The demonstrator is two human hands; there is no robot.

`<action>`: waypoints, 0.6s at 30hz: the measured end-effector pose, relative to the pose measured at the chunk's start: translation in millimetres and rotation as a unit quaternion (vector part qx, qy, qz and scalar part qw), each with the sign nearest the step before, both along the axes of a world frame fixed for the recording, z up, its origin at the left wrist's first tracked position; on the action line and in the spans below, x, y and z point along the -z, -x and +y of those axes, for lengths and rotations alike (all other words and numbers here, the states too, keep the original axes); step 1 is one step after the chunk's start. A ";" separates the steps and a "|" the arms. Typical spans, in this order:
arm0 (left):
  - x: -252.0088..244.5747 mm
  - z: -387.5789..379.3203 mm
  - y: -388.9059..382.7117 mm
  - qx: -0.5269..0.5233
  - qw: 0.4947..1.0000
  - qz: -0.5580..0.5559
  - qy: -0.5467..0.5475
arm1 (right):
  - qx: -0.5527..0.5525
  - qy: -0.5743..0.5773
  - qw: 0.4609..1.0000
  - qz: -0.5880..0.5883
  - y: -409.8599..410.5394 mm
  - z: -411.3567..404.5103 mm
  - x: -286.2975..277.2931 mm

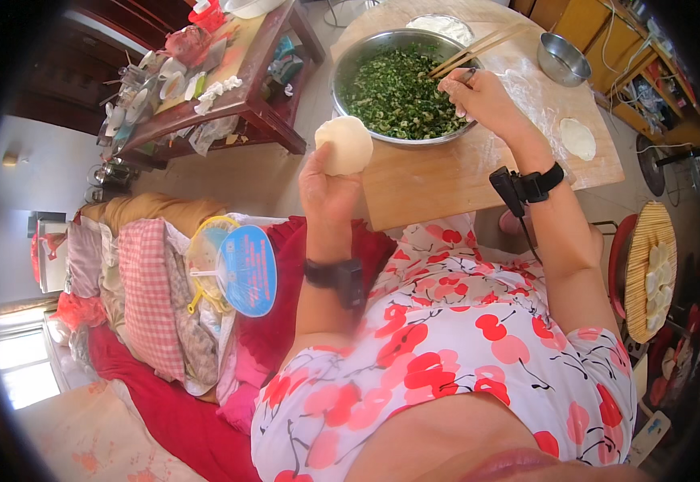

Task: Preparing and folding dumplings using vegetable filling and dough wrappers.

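Note:
My left hand (330, 190) holds a round dough wrapper (345, 144), thumb on its face, beside the near left rim of a large metal bowl (410, 141). Chopped green filling (398, 90) fills much of that bowl. Over its right side my right hand (470, 99) grips a thin metal utensil (467, 75), whose lower end cannot be made out. A pair of wooden chopsticks (476, 51) leans in the filling, just beyond the right hand. Another dough wrapper (578, 139) lies on the floured wooden board (422, 187) at the right.
A small metal bowl (564, 59) and a bowl of white flour (441, 27) stand on the far part of the work surface. To my right, a round woven tray (642, 289) carries several pale dough pieces (657, 283). A cluttered wooden table (265, 99) stands at the far left.

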State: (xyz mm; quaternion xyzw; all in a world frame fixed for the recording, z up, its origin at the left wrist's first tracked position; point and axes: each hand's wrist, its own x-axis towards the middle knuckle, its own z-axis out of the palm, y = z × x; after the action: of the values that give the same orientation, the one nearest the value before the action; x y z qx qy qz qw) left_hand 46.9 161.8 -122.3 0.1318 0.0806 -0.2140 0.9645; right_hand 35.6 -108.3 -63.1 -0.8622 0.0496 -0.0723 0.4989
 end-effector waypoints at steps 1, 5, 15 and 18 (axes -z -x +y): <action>-0.4 -0.4 0.4 -0.009 1.000 -0.013 -0.009 | 0.002 -0.040 0.999 0.018 0.1 1.3 -1.2; -9.5 -1.7 3.2 0.013 0.997 -0.025 0.072 | 0.001 -0.079 0.996 0.053 -10.3 -2.3 8.5; -26.8 -1.8 6.0 -0.026 0.995 -0.097 -0.004 | 0.058 -0.314 0.947 0.038 -2.9 -11.8 12.7; -33.3 -11.2 -2.4 -0.037 0.995 -0.085 -0.049 | 0.066 -0.364 0.929 0.000 4.5 -14.5 9.3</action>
State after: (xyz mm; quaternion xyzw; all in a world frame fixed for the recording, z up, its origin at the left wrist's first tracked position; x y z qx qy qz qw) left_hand 49.3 150.6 -89.0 0.1936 0.0138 -0.1625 0.9674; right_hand 31.0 -122.8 -72.5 -0.6163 0.1295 -0.0823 0.7724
